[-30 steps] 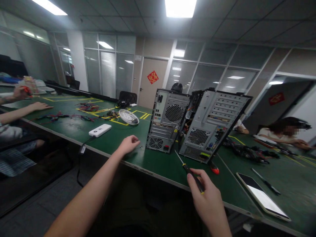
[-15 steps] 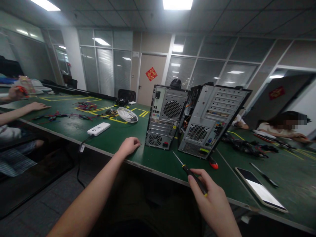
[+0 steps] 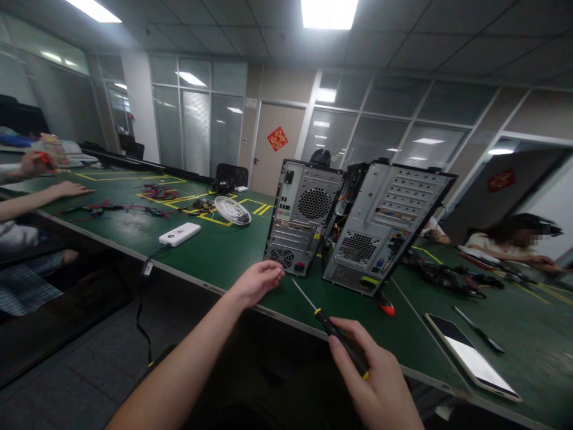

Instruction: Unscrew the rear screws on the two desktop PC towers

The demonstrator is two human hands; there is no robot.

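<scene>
My right hand is wrapped round a screwdriver with a black and yellow handle. Its thin metal shaft points up and left, and the tip is near the fingertips of my left hand. Those fingers are pinched together just above the table edge; anything between them is too small to make out. Behind the hands stands a computer tower with its rear panel facing me. A second computer tower, tilted in the view, is to its right, with a red-tipped tool at its base.
A phone and a dark slim tool lie on the green table at right, near bundled black cables. Left are a white power strip, a white basket and loose wires. Other people sit at both sides.
My left hand has moved right and lifted from the tabletop, toward the screwdriver tip. My right hand has shifted slightly left with the screwdriver.
</scene>
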